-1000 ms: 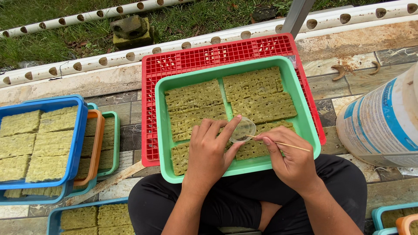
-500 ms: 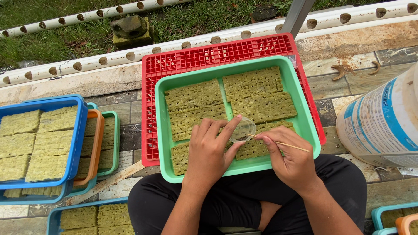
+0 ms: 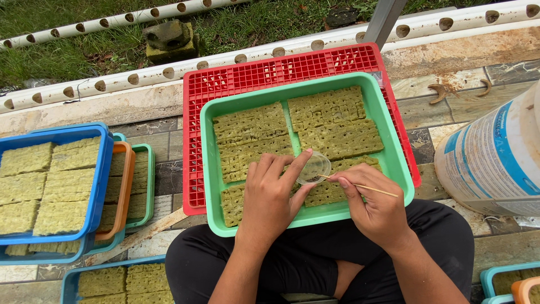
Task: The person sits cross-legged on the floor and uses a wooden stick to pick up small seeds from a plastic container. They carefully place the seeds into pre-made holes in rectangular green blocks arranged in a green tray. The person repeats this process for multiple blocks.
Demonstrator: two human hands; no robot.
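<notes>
A green tray (image 3: 388, 141) rests on a red perforated crate (image 3: 236, 79) in front of my lap. It holds several slabs of yellow-green grow sponge (image 3: 337, 124) cut into small cubes. My left hand (image 3: 270, 197) pinches a small clear round dish (image 3: 314, 168) over the near sponge. My right hand (image 3: 374, 202) grips a thin wooden stick (image 3: 365, 187) whose tip points into the dish.
A stack of blue, orange and green trays (image 3: 107, 169) with more sponge stands at the left, and another blue tray (image 3: 73, 276) sits near my left knee. A large white barrel (image 3: 495, 157) stands at the right. White pipes with holes (image 3: 140, 76) run along the far side.
</notes>
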